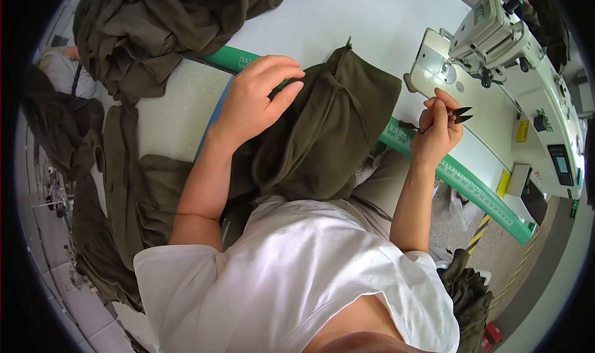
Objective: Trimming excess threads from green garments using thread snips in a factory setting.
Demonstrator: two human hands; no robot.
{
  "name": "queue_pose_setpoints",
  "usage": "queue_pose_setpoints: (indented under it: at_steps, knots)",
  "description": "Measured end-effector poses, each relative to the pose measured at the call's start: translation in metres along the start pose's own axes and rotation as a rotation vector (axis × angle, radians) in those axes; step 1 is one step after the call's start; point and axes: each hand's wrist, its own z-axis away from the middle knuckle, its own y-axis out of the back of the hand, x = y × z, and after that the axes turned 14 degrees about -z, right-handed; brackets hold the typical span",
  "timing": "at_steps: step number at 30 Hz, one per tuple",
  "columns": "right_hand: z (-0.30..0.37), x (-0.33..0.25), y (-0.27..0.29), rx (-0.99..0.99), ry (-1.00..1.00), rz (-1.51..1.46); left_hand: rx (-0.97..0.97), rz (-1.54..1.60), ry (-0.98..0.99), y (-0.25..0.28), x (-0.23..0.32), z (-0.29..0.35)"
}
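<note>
A dark olive garment piece (365, 93) with a seam or drawcord-like strip along it hangs over the table's front edge onto my lap. My left hand (257, 102) is over its left side, fingers curved and thumb apart, with nothing visible between them. Whether the fingertips touch the cloth I cannot tell. My right hand (437, 130) is closed around small thread snips (462, 113), whose dark pointed blades stick out to the right. That hand is beside the garment's right edge, just in front of the sewing machine (489, 40).
A large heap of olive cloth (161, 25) lies at the back left, with more draped down the left side. A green ruler strip (483, 195) runs along the white table's (347, 12) front edge. More olive cloth (468, 297) is bunched at my lower right.
</note>
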Motion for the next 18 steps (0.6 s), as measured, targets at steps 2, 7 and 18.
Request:
queue_pose_setpoints:
  at_steps: [2, 7, 18]
  knots:
    - [0.002, -0.003, 0.008, 0.062, -0.043, 0.063, -0.032, 0.040, 0.067, -0.019, 0.004, -0.007]
    - [0.010, -0.001, 0.008, 0.028, -0.065, 0.334, -0.118, 0.179, 0.363, -0.042, 0.011, -0.008]
    - [0.023, 0.034, -0.062, -0.638, 0.075, 0.854, -0.202, 0.275, 0.565, -0.075, 0.009, 0.016]
